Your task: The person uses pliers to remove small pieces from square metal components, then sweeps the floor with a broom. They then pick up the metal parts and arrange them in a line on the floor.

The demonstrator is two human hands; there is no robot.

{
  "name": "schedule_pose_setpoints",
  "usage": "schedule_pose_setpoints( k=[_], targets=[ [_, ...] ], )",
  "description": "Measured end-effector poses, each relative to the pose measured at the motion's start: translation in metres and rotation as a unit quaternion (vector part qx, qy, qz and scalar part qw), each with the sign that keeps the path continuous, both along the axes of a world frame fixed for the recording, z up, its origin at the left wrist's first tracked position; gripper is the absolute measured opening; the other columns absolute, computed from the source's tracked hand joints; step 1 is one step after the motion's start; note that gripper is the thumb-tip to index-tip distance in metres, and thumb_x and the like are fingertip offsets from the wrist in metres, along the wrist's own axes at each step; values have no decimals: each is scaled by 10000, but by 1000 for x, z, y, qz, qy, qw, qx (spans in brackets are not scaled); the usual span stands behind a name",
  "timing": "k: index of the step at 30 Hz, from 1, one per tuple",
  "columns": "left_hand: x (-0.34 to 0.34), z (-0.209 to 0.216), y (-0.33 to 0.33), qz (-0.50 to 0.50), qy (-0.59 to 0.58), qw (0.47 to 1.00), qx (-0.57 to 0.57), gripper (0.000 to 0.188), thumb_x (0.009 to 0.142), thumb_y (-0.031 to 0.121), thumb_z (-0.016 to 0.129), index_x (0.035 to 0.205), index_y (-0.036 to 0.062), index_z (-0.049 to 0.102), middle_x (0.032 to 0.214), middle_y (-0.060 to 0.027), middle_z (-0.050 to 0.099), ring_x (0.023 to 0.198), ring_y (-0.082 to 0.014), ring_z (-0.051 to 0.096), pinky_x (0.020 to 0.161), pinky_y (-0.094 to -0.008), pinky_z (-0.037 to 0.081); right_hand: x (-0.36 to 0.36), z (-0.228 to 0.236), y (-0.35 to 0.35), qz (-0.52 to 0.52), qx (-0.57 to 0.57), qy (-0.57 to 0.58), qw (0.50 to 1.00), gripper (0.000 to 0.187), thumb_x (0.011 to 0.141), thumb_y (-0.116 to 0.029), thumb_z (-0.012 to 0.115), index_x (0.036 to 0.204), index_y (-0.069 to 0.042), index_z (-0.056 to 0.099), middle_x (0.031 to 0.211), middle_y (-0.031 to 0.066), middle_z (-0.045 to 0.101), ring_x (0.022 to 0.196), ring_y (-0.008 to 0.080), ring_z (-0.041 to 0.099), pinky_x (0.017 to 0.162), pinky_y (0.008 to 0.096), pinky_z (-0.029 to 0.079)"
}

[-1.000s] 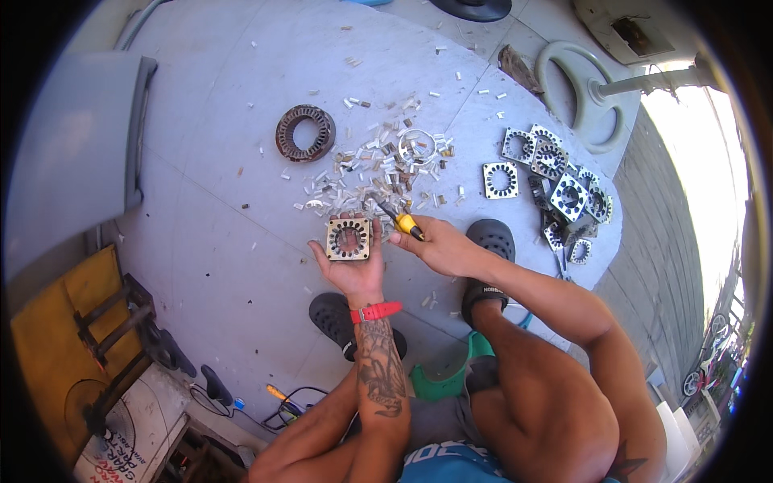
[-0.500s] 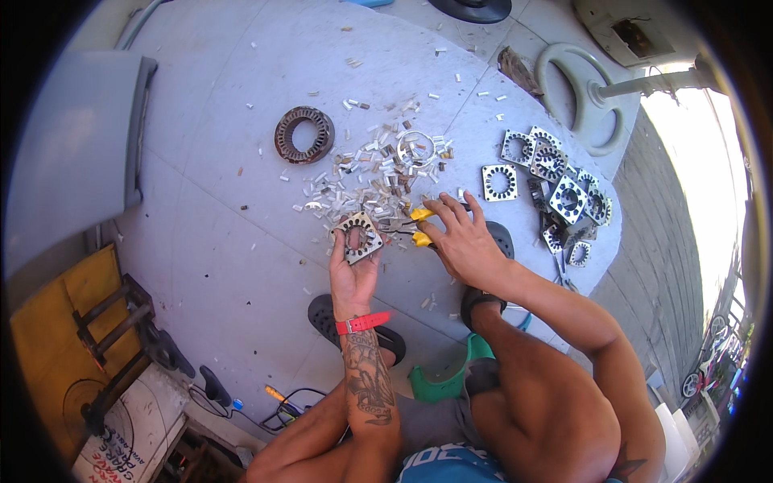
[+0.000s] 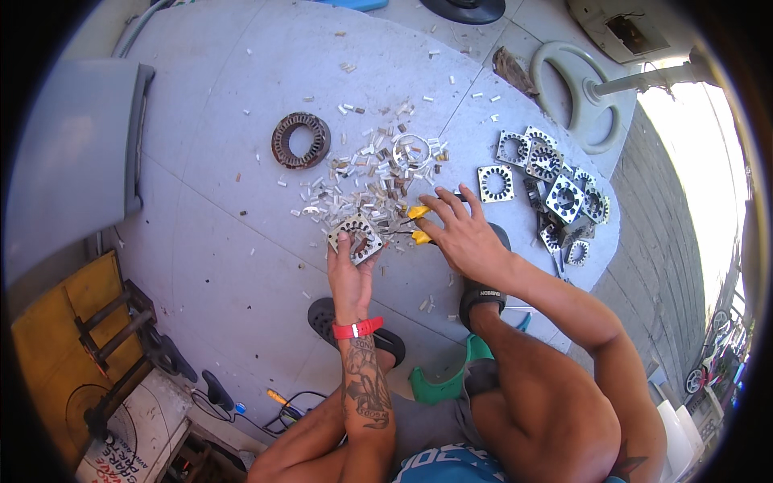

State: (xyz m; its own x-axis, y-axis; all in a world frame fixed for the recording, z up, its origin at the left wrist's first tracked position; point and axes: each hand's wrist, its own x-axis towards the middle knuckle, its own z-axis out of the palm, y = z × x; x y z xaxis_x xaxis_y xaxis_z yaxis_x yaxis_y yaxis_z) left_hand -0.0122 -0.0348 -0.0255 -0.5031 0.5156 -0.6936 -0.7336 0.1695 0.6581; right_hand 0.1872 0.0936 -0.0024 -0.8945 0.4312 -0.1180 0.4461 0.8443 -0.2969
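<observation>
My left hand (image 3: 351, 278) grips a square metal motor stator core (image 3: 336, 233) with a slotted round opening, thumb pressed on its face. Yellow-handled pliers (image 3: 420, 237) are in my right hand (image 3: 467, 241), its fingers spread along the handles. The pliers' jaws point at the core's right side; whether they touch it I cannot tell. Just beyond both hands, many small pale slot liners or sleeves (image 3: 354, 173) lie scattered on the floor, with a thin light ring (image 3: 412, 151) among them. Left of that pile rests a round dark stator core (image 3: 300, 141).
Several square stator cores (image 3: 565, 200) are heaped at the right, one lying apart (image 3: 495, 184). A pale wheel-shaped stand base (image 3: 576, 97) is beyond them. A grey cabinet (image 3: 88, 145) stands left, above a yellow panel (image 3: 60, 322). My sandalled feet (image 3: 483, 298) flank the work spot.
The stator core in my left hand has turned and tilted slightly, and my thumb now lies over its face. The pliers have shifted only a little.
</observation>
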Motion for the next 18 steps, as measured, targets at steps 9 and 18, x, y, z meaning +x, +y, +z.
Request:
schedule_pose_setpoints(
  k=[9, 18],
  targets=[
    [-3, -4, 1, -43, 100, 993, -45, 384, 1078, 330, 557, 1346, 55, 547, 1211, -72, 643, 1075, -199, 632, 879, -397, 554, -16, -3, 5, -4, -143, 34, 989, 355, 921, -200, 637, 1251, -69, 629, 1174, 151, 584, 1184, 319, 548, 1127, 535, 350],
    [-3, 1, 3, -16, 64, 996, -54, 355, 1075, 327, 569, 1318, 69, 557, 1139, -61, 595, 1076, -210, 623, 892, -440, 560, -8, -4, 5, 28, 16, 34, 999, 326, 952, -225, 631, 1247, -87, 628, 1359, 181, 554, 1372, 347, 458, 1197, 564, 275]
  ],
)
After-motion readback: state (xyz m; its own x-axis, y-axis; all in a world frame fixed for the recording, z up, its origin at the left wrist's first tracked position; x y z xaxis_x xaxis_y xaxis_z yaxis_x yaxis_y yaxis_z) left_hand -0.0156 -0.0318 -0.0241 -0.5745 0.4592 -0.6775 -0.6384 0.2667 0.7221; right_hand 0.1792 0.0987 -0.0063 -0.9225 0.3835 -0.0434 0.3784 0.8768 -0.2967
